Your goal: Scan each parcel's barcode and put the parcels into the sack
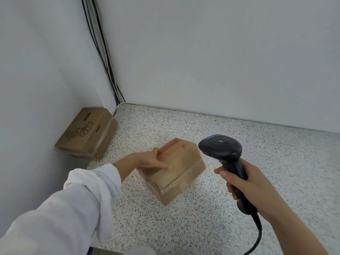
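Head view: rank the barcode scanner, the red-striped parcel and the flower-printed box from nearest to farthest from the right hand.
1. The barcode scanner: gripped in the right hand itself.
2. The red-striped parcel: centre, just left of the scanner, held by the left hand.
3. The flower-printed box: far left, against the wall.
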Demonstrator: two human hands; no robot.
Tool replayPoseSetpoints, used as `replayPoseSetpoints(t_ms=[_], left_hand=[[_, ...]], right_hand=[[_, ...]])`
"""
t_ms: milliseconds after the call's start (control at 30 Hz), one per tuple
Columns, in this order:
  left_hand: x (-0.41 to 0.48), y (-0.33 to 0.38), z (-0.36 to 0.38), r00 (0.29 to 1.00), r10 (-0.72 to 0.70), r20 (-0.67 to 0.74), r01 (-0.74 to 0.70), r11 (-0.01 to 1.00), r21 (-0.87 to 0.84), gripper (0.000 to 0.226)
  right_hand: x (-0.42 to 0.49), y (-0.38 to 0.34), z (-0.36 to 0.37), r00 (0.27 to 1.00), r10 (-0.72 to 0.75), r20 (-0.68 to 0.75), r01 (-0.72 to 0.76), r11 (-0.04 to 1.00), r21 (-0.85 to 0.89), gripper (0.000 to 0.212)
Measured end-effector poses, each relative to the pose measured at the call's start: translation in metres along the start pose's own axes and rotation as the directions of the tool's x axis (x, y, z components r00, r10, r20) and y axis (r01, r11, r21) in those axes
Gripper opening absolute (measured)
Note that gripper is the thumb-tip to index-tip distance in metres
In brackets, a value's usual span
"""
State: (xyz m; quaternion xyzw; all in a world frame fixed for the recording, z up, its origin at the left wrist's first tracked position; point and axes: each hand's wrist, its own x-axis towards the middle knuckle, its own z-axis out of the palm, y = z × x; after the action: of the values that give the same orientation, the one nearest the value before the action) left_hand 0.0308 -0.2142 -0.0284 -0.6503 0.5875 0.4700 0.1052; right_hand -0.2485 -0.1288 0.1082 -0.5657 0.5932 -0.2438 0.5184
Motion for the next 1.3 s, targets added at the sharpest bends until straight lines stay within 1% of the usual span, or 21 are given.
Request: replayPoseSetpoints(t_ms=[33, 67, 100, 133, 200, 233, 300, 367, 400, 433, 467, 500, 567, 600, 667, 767, 867, 967, 1067, 1200, 1300], left_hand=[[-0.003, 0.01, 0.008, 0.998, 0.024, 0.05, -0.018, 0.992, -0.125, 0.088], [-0.005, 0.019, 0.016, 0.997, 0.043, 0.066, -0.029, 0.979, -0.202, 0.075], [-0.006, 0.026, 0.025, 0.996, 0.064, 0.055, -0.05, 0.971, -0.233, 0.067], [-0.008, 0.032, 0.034, 0.996, 0.087, 0.02, -0.08, 0.968, -0.236, 0.065], [-0.012, 0.042, 0.049, 0.979, 0.138, -0.149, -0.168, 0.963, -0.209, 0.07], [-0.015, 0.047, 0.057, 0.953, 0.161, -0.257, -0.214, 0.958, -0.19, 0.072], [-0.029, 0.06, 0.07, 0.862, 0.211, -0.46, -0.272, 0.96, -0.069, 0.07], [-0.045, 0.078, 0.086, 0.769, 0.262, -0.582, -0.256, 0.962, 0.094, 0.065], [-0.051, 0.087, 0.096, 0.737, 0.278, -0.617, -0.243, 0.96, 0.142, 0.066], [-0.057, 0.096, 0.107, 0.723, 0.274, -0.634, -0.215, 0.962, 0.17, 0.069], [-0.06, 0.104, 0.118, 0.735, 0.242, -0.634, -0.163, 0.97, 0.182, 0.076], [-0.062, 0.112, 0.129, 0.762, 0.183, -0.621, -0.092, 0.98, 0.176, 0.086], [-0.055, 0.124, 0.148, 0.82, 0.02, -0.572, 0.059, 0.991, 0.12, 0.108], [-0.05, 0.128, 0.154, 0.828, -0.047, -0.559, 0.123, 0.987, 0.099, 0.112], [-0.042, 0.132, 0.159, 0.817, -0.116, -0.565, 0.195, 0.977, 0.081, 0.11], [-0.04, 0.125, 0.151, 0.82, -0.116, -0.56, 0.167, 0.985, 0.04, 0.105], [-0.05, 0.101, 0.135, 0.828, -0.112, -0.549, 0.082, 0.993, -0.079, 0.101], [-0.06, 0.071, 0.117, 0.821, -0.108, -0.56, 0.004, 0.983, -0.184, 0.079], [-0.06, 0.049, 0.109, 0.808, -0.12, -0.577, 0.006, 0.981, -0.195, 0.066], [-0.051, 0.034, 0.105, 0.741, -0.167, -0.65, 0.0, 0.968, -0.25, 0.054], [-0.042, 0.033, 0.11, 0.701, -0.168, -0.693, -0.024, 0.966, -0.259, 0.053]], right_hand=[[-0.003, 0.003, -0.005, 1.0, -0.003, -0.005, 0.003, 1.0, -0.001, 0.018], [-0.006, 0.005, -0.01, 1.0, -0.007, -0.009, 0.007, 1.0, 0.001, 0.018], [-0.008, 0.008, -0.015, 1.0, -0.01, -0.012, 0.01, 1.0, 0.006, 0.018], [-0.011, 0.011, -0.02, 1.0, -0.011, -0.015, 0.011, 1.0, 0.011, 0.018], [-0.015, 0.016, -0.03, 1.0, -0.01, -0.014, 0.011, 1.0, 0.019, 0.017], [-0.016, 0.019, -0.034, 1.0, -0.011, -0.009, 0.012, 1.0, 0.022, 0.017], [-0.019, 0.024, -0.042, 1.0, -0.024, 0.012, 0.024, 1.0, 0.021, 0.017], [-0.02, 0.028, -0.05, 0.999, -0.035, 0.03, 0.034, 0.999, 0.025, 0.018], [-0.021, 0.03, -0.053, 0.998, -0.04, 0.041, 0.039, 0.999, 0.028, 0.018], [-0.021, 0.031, -0.056, 0.997, -0.048, 0.053, 0.046, 0.999, 0.026, 0.018], [-0.022, 0.032, -0.06, 0.996, -0.056, 0.067, 0.055, 0.998, 0.02, 0.018], [-0.022, 0.034, -0.064, 0.995, -0.065, 0.08, 0.064, 0.998, 0.016, 0.017], [-0.022, 0.037, -0.071, 0.991, -0.08, 0.104, 0.079, 0.997, 0.013, 0.017], [-0.022, 0.038, -0.074, 0.99, -0.086, 0.116, 0.085, 0.996, 0.011, 0.018], [-0.021, 0.041, -0.079, 0.985, -0.097, 0.142, 0.097, 0.995, 0.005, 0.019], [-0.02, 0.044, -0.085, 0.979, -0.102, 0.178, 0.103, 0.995, 0.005, 0.019], [-0.017, 0.047, -0.088, 0.973, -0.101, 0.207, 0.101, 0.995, 0.009, 0.019], [-0.014, 0.048, -0.088, 0.97, -0.096, 0.224, 0.1, 0.995, -0.008, 0.019], [-0.013, 0.048, -0.089, 0.963, -0.094, 0.254, 0.11, 0.993, -0.05, 0.018], [-0.013, 0.048, -0.089, 0.935, -0.1, 0.339, 0.166, 0.971, -0.172, 0.012], [-0.014, 0.048, -0.087, 0.919, -0.074, 0.387, 0.173, 0.958, -0.227, 0.013]])
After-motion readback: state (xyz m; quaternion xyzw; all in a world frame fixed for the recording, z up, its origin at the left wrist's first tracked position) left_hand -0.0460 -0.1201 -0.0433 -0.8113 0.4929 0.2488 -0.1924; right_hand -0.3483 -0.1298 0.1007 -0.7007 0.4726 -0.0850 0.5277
